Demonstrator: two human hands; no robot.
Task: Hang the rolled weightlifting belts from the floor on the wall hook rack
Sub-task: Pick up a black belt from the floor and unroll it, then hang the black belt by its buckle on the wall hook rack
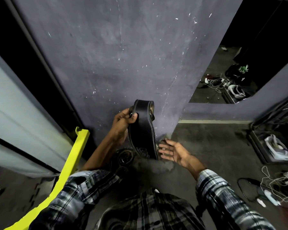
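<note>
Scuffed grey-violet wall (123,55) rises ahead from a dark, gritty floor (206,146); against it the left hand (123,122) pinches the upper end of a black weightlifting belt (142,128) between thumb and curled fingers, near its metal buckle; smooth stitched leather, wide and stiff, it bends over at the top and hangs down to the floor; the right hand (175,152) waits just beside its lower end, palm up, fingers spread, holding nothing; more rolled belts (124,157) lie below the left forearm; both plaid sleeves (223,193) reach forward.
</note>
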